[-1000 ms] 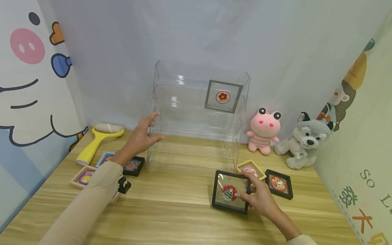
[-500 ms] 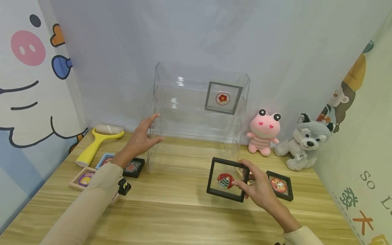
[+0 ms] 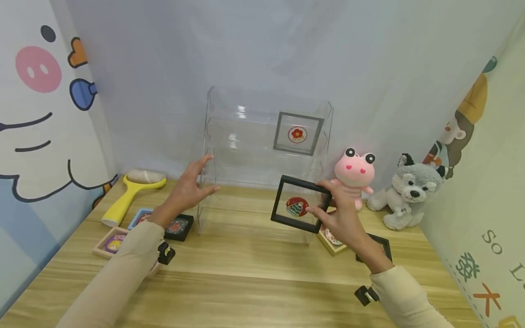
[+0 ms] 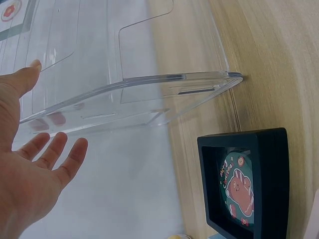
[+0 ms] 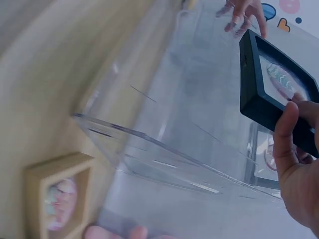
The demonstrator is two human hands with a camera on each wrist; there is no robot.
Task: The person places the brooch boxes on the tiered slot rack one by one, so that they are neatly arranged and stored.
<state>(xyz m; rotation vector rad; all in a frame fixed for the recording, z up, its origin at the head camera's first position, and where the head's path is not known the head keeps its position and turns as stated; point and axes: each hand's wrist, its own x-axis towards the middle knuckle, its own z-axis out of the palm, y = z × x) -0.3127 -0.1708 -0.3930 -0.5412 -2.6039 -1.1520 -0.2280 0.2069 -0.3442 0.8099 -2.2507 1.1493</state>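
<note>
A clear acrylic tiered rack [image 3: 246,159] stands on the wooden table. My right hand [image 3: 342,221] pinches a black display frame [image 3: 296,207] by its right side, thumb on the front. Inside it is a round red piece with a green-and-white tree. The frame is raised in front of the rack's lower right tiers. On an upper tier at the right sits a grey frame [image 3: 298,134] with a red flower. My left hand [image 3: 186,189] is at the rack's left side; its thumb and straight fingers spread on either side of the side panel [image 4: 124,85].
Left of the rack lie a yellow-handled roller [image 3: 127,196] and several small frames, including a black one [image 4: 279,184]. A wooden frame [image 5: 60,172] and another black frame [image 3: 381,246] lie at right. Behind them sit a pink plush frog [image 3: 354,168] and a grey plush dog [image 3: 414,187].
My right hand has raised the black display frame from low over the table up and slightly left, toward the rack. My left hand has stayed at the rack's side.
</note>
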